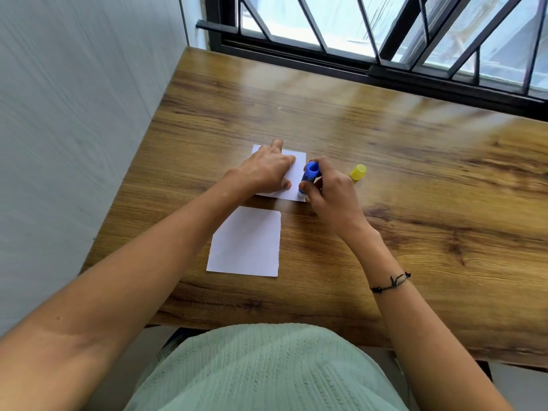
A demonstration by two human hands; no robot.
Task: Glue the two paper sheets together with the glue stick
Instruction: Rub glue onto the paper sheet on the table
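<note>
Nearest my camera, past the pale green ribbed top at the bottom of view, runs the near edge of the brown wood-grain worktop, the biggest thing in sight and the carrier of everything else. Close to that near edge lies the nearer white square paper sheet, flat and untouched. Just beyond it, apart by a narrow strip of wood, lies the farther white paper sheet, towards the middle of the worktop.

My left hand is spread flat on that farther sheet, fingers extended, pinning it and gripping nothing. My right hand is curled around the blue plastic glue stick, which stands tilted with its lower end on the sheet's near right corner. Its small yellow plastic cap sits off on the bare wood, just right of the right hand.

I judge the step in hand to be spreading glue. To do it well I would keep the left palm pressing so the sheet cannot slide, stroke towards the edges and corners, and press lightly to avoid wrinkling the paper.

For containers, only the glue tube counts: uncapped, its contents hidden from me at this angle. The cap's inside I cannot see.
</note>
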